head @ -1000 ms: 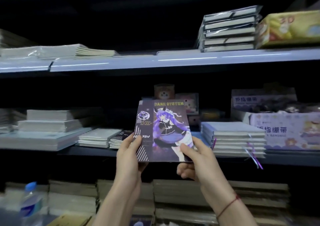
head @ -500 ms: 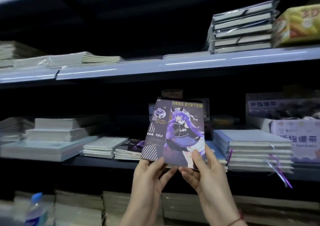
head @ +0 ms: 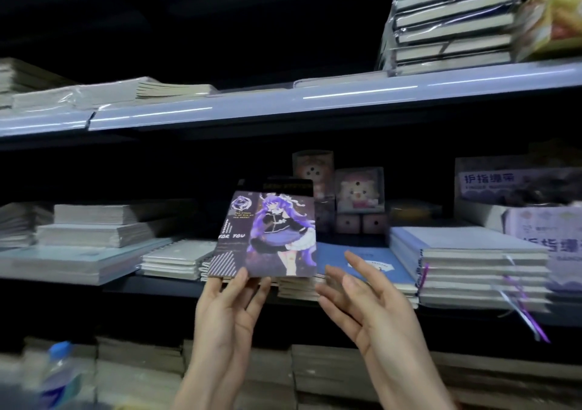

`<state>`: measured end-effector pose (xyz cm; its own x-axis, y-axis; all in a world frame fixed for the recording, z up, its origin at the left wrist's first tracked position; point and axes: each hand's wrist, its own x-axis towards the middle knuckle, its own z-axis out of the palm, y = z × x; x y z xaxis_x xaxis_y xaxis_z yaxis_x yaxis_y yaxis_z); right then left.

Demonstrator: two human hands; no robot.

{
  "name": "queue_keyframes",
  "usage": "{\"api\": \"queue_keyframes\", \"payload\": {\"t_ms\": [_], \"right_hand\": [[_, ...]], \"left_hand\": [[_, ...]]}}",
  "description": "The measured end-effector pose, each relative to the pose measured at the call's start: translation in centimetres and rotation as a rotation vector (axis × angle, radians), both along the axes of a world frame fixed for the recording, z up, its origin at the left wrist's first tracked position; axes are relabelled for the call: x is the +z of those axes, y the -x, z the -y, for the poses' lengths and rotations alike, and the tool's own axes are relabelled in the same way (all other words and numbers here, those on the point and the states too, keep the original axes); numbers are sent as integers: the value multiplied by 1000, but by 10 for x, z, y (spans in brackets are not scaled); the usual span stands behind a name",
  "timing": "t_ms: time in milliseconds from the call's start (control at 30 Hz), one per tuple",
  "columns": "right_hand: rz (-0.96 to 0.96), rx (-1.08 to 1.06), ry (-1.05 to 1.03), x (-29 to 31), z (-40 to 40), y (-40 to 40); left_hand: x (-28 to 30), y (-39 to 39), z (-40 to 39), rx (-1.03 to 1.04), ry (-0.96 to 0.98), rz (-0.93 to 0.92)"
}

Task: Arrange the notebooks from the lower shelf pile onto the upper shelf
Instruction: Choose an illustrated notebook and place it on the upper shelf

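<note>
The left hand (head: 226,312) pinches the purple-cover notebook (head: 267,236) by its near bottom edge; the right hand (head: 362,296) hangs open just right of it. It looks thin, light and bendy, so gripping lower corners risks flopping; supporting its spine seems wiser.

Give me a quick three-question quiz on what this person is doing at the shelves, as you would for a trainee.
1. True or false: both hands grip the purple-character notebook.
2. What lies just behind the right hand: A) a blue-covered notebook, B) a water bottle, C) a yellow packet?
3. Fill in: the wrapped stack of notebooks sits on the ____ shelf.

Key
1. False: only the left hand holds it, by its bottom edge; the right hand is open and apart from it.
2. A, the blue notebook.
3. Upper, on the upper shelf.
</note>
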<state>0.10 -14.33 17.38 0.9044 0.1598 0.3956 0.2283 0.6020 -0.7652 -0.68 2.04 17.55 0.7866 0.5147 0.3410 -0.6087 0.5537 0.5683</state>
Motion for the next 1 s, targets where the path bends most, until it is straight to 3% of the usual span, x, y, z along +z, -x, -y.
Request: {"api": "queue_keyframes", "payload": {"t_ms": [300,700,867,1000], "right_hand": [[-27,1,43,-5,9,-4],[-52,-36,45,-6,10,-8],[-55,-46,58,-8,9,-9],[-64,-48,48,-8,7,-10]], "left_hand": [[-9,3,-64,122,31,-24],[-26,-8,-60,96,-107,-199],[-20,-5,-42,519,-172,-189],[-29,-6,-26,802,-548,-191]]}}
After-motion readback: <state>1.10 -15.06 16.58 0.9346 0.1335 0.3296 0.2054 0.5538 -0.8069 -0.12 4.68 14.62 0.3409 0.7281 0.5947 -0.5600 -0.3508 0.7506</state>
